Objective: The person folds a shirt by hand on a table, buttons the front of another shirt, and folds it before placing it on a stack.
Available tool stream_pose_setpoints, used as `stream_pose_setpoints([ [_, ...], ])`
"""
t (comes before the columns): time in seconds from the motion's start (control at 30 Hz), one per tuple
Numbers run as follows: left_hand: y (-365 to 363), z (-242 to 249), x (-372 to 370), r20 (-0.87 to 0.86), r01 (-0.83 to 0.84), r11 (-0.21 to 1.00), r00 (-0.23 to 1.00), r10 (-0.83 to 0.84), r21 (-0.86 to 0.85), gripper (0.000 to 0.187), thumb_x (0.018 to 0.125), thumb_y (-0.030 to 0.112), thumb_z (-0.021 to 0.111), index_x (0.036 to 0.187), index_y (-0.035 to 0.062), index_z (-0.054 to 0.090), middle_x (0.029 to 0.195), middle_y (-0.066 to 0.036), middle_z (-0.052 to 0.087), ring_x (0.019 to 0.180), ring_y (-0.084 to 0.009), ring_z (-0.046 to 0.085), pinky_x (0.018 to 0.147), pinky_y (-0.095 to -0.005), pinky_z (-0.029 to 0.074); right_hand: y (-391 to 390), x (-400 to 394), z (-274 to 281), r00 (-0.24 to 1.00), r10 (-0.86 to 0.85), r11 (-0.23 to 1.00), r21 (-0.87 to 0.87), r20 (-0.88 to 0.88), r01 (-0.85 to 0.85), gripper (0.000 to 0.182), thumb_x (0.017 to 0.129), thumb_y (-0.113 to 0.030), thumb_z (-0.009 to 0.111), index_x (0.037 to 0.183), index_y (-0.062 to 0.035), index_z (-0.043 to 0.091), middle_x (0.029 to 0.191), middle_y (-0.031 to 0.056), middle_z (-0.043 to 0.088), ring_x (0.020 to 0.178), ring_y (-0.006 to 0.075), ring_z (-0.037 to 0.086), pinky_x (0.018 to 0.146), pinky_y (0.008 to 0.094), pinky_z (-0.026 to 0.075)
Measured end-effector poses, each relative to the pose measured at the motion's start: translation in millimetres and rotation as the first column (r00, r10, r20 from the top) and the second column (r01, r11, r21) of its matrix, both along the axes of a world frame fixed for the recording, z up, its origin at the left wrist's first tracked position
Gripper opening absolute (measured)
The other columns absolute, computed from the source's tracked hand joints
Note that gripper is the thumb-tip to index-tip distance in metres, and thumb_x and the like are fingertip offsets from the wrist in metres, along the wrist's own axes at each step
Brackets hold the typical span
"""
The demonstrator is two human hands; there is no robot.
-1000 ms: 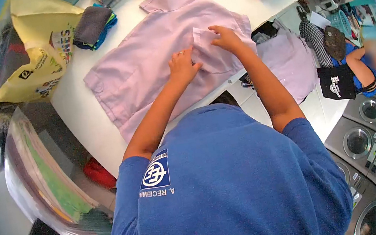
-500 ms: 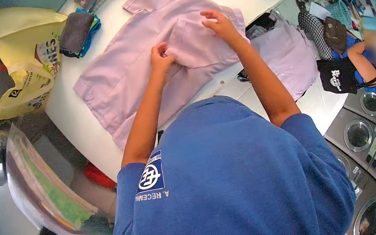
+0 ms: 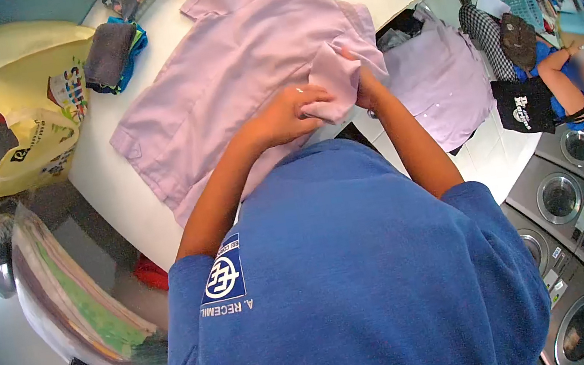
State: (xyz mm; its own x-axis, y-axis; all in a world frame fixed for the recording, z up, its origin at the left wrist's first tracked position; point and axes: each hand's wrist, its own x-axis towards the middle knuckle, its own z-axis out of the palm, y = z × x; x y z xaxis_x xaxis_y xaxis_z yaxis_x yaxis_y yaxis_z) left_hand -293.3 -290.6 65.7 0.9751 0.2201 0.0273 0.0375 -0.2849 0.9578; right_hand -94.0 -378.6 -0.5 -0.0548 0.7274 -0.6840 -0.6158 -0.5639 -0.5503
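Observation:
A light pink garment [image 3: 216, 80] lies spread over the white table [image 3: 99, 177]. My left hand [image 3: 295, 114] grips a raised fold of it, with fingers wrapped over the cloth. Across that same fold, my right hand [image 3: 366, 87] pinches the cloth near the garment's right side; part of its fingers is hidden by the fabric. Both hands are close together, just in front of the blue shirt.
At the left stand a yellow bag [image 3: 32, 108] and folded dark cloths [image 3: 110, 55]. More pink cloth [image 3: 435, 78] lies to the right, beside a black bag [image 3: 524, 106]. Another person [image 3: 564, 81] is at the far right, above several washing machines [image 3: 559, 199].
Both hands have closed on the pink garment and lifted a fold of its near right part. My left hand has moved right and down, and my right hand has moved down.

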Motion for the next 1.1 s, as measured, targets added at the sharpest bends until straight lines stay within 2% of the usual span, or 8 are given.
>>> stream_pose_setpoints([
  [0.07, 9.3, -12.4, -21.3, 0.035, -0.119, 0.985, 0.993, 0.116, 0.121, 0.042, 0.067, 0.008, 0.062, 0.108, 0.0071, 0.054, 0.112, -0.01, 0.052, 0.105, -0.021, 0.047, 0.085, -0.0352, 0.039, 1.9, 5.3, -3.8, 0.971, -0.171, 0.985, -0.012, -0.165, 0.171, 0.068, 0.078, -0.06, 0.041, 0.112, -0.0013, 0.048, 0.105, 0.0103, 0.056, 0.093, 0.0205, 0.055, 0.086, 0.0357, 0.042],
  [0.13, 22.5, -21.2, -45.8, -0.38, -0.436, 0.899, 0.825, 0.419, 0.044, 0.042, 0.068, 0.009, 0.063, 0.108, 0.0074, 0.054, 0.11, -0.008, 0.053, 0.102, -0.0199, 0.049, 0.084, -0.0322, 0.04, -0.9, 10.9, 5.6, 0.965, -0.125, 0.991, -0.066, -0.23, 0.112, 0.069, 0.078, -0.061, 0.04, 0.112, -0.0013, 0.048, 0.105, 0.0096, 0.056, 0.093, 0.0191, 0.055, 0.087, 0.0328, 0.041],
  [0.3, 5.4, -72.1, -107.3, -0.581, -0.474, 0.874, 0.742, 0.334, -0.103, 0.043, 0.068, 0.009, 0.065, 0.108, 0.0065, 0.053, 0.103, -0.007, 0.056, 0.094, -0.0185, 0.053, 0.082, -0.0287, 0.041, -9.6, 14.4, 15.3, 0.985, 0.108, 0.994, -0.004, 0.138, -0.109, 0.064, 0.072, -0.055, 0.052, 0.118, -0.0115, 0.046, 0.107, 0.0075, 0.054, 0.094, 0.0206, 0.053, 0.079, 0.0373, 0.042],
  [0.4, -19.9, -64.8, -117.0, -0.493, -0.501, 0.851, 0.787, 0.371, -0.158, 0.043, 0.066, 0.01, 0.068, 0.106, 0.005, 0.054, 0.098, -0.008, 0.058, 0.092, -0.019, 0.054, 0.082, -0.0287, 0.041, -8.9, 14.8, 36.2, 0.906, 0.237, 0.971, -0.11, 0.349, -0.212, 0.065, 0.07, -0.051, 0.057, 0.12, -0.0114, 0.045, 0.11, 0.0071, 0.053, 0.096, 0.0194, 0.052, 0.082, 0.0366, 0.041],
  [0.57, -33.9, -60.1, -101.5, -0.524, -0.414, 0.863, 0.686, 0.505, 0.289, 0.048, 0.062, 0.016, 0.071, 0.106, 0.0072, 0.054, 0.102, -0.013, 0.056, 0.095, -0.0271, 0.053, 0.083, -0.0342, 0.041, -3.5, 26.8, 34.5, 0.885, 0.33, 0.939, -0.213, 0.33, -0.271, 0.065, 0.069, -0.045, 0.061, 0.121, -0.0101, 0.044, 0.114, 0.0072, 0.049, 0.099, 0.0178, 0.051, 0.086, 0.0298, 0.039],
  [0.73, -36.3, -58.8, -73.4, -0.325, -0.415, 0.817, 0.77, 0.55, 0.401, 0.063, 0.06, 0.019, 0.072, 0.116, 0.0102, 0.045, 0.106, -0.015, 0.054, 0.096, -0.0306, 0.052, 0.084, -0.0373, 0.041, 6.4, 30.4, -1.6, 0.702, 0.524, 0.825, -0.083, 0.481, -0.559, 0.031, 0.067, -0.016, 0.061, 0.096, -0.0066, 0.056, 0.089, 0.0025, 0.058, 0.081, 0.0117, 0.055, 0.071, 0.0254, 0.045],
  [0.93, -33.6, -64.3, -30.3, -0.101, -0.414, 0.766, 0.846, 0.523, 0.492, 0.066, 0.062, 0.019, 0.07, 0.12, 0.012, 0.04, 0.105, -0.014, 0.052, 0.094, -0.0301, 0.051, 0.079, -0.0387, 0.043, 13.8, 18.9, 2.9, 0.997, 0.06, 0.995, 0.074, 0.055, -0.064, 0.016, 0.065, -0.004, 0.056, 0.08, -0.0072, 0.054, 0.076, 0.0017, 0.057, 0.061, 0.0106, 0.053, 0.055, 0.0219, 0.043],
  [1.1, -21.1, -85.8, -19.5, -0.071, -0.469, 0.722, 0.813, 0.578, 0.509, 0.057, 0.064, 0.016, 0.067, 0.117, 0.0141, 0.044, 0.104, -0.013, 0.052, 0.089, -0.0292, 0.052, 0.073, -0.0384, 0.044, 6.3, 19.8, -5.1, 0.933, 0.155, 0.984, 0.031, 0.325, -0.174, 0.031, 0.071, -0.013, 0.058, 0.1, -0.0047, 0.055, 0.087, 0.0022, 0.059, 0.075, 0.0125, 0.054, 0.071, 0.0258, 0.043],
])
